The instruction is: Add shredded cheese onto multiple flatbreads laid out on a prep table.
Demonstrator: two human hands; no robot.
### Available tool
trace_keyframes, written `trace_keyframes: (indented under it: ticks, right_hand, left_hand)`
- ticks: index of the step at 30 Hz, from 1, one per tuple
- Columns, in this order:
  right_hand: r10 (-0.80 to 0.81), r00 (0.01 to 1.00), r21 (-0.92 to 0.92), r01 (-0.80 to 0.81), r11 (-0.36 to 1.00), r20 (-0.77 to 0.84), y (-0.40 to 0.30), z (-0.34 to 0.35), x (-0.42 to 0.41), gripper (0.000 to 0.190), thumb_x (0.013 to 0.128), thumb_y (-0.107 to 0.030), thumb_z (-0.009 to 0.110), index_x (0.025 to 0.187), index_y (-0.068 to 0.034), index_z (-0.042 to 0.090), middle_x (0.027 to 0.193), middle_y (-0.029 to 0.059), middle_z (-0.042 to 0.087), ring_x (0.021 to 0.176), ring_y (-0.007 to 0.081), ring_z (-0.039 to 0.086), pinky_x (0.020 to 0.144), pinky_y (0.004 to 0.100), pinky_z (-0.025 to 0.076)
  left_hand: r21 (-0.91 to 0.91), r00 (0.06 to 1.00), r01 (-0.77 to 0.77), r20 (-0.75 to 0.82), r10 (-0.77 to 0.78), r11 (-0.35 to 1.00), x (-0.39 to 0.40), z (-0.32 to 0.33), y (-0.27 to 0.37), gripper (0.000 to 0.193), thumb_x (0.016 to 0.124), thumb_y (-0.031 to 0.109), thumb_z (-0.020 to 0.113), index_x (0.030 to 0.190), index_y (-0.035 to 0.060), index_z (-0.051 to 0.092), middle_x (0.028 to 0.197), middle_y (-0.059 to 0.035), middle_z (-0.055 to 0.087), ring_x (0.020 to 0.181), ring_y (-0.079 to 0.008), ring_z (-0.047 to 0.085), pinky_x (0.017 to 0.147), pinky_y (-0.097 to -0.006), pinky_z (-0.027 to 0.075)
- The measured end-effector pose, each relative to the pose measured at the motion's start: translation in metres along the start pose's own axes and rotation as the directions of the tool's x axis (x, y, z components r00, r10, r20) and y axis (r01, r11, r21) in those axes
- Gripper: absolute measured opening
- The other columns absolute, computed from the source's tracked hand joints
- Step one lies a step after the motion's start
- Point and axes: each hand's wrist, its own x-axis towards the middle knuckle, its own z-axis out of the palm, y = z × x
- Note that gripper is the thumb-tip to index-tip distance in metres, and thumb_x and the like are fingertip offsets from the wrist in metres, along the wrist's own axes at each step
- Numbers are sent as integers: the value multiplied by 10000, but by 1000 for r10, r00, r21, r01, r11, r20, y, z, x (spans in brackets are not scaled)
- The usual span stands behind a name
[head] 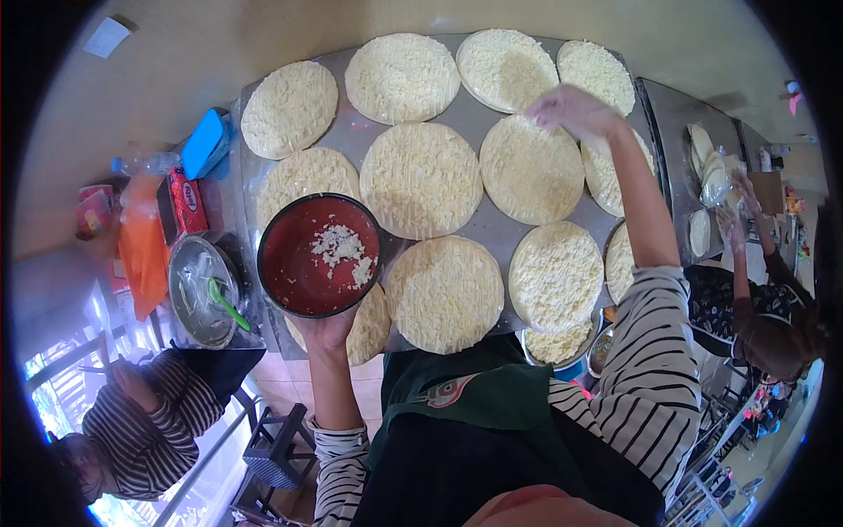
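My left hand (329, 326) holds up a dark-rimmed bowl, red inside (290, 263), from below. A small heap of white crumbly topping (339, 247) lies in it. My right hand (560, 109) is over the far right part of the metal table (461, 122), slightly blurred, above a round flat dough (532, 171) and near another topped round (506, 69). Whether its fingers hold any topping cannot be told. Several more rounds, covered with pale crumbs and thin streaks, lie on the table, such as the middle one (421, 181). The bowl hides part of the rounds at the left.
A metal bowl (191, 309) with a green spoon (227, 304), a red box (186, 197) and a blue-lidded container (204, 145) stand at the left. A bowl of crumbs (556, 346) is below the table's near edge. One person is at lower left; another handles bagged rounds at right.
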Motion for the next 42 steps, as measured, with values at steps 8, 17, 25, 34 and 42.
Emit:
trace_keyframes:
  ticks: [8, 17, 25, 34, 42]
  right_hand:
    - [-228, 969, -400, 172, 900, -95, 35, 52, -16, 192, 797, -192, 603, 890, -58, 704, 900, 162, 679, 879, 300, 646, 816, 370, 499]
    - [-329, 870, -604, 47, 796, -367, 48, 79, -58, 196, 838, -217, 606, 921, -59, 688, 919, 155, 658, 883, 302, 635, 811, 372, 486]
    - [-797, 598, 54, 796, 603, 86, -187, 273, -175, 248, 869, -190, 609, 1057, -35, 651, 1003, 127, 636, 999, 272, 602, 856, 364, 487]
    - [-736, 641, -358, 754, 551, 217, -218, 429, -206, 400, 784, -192, 608, 1096, 53, 554, 1013, 246, 583, 1016, 356, 572, 889, 428, 457]
    - [-716, 658, 129, 708, 694, 233, -221, 468, -230, 254, 802, -127, 572, 985, 49, 563, 935, 211, 618, 851, 372, 601, 776, 447, 469]
  left_hand:
    - [4, 1000, 11, 7, -11, 1000, -20, -2, -4, 759, 825, 479, 591, 1410, 82, 313, 1456, -213, 261, 1351, -439, 200, 1087, -604, 165]
    - [10, 998, 43, 47, -43, 999, -70, -32, 35, 728, 829, 511, 560, 1397, 108, 348, 1443, -184, 312, 1350, -403, 237, 1088, -617, 156]
    - [193, 991, 132, -6, -133, 972, -137, -63, 49, 654, 885, 583, 444, 1357, 130, 425, 1358, -123, 458, 1228, -330, 449, 1013, -533, 376]
    - [314, 976, 204, 12, -219, 927, -190, -84, 103, 710, 867, 603, 459, 1378, 114, 403, 1387, -147, 429, 1278, -345, 393, 1061, -529, 308]
    - [472, 987, 136, 6, -158, 871, -196, -112, 113, 653, 893, 549, 473, 1313, 49, 463, 1284, -159, 526, 1177, -315, 505, 1013, -464, 399]
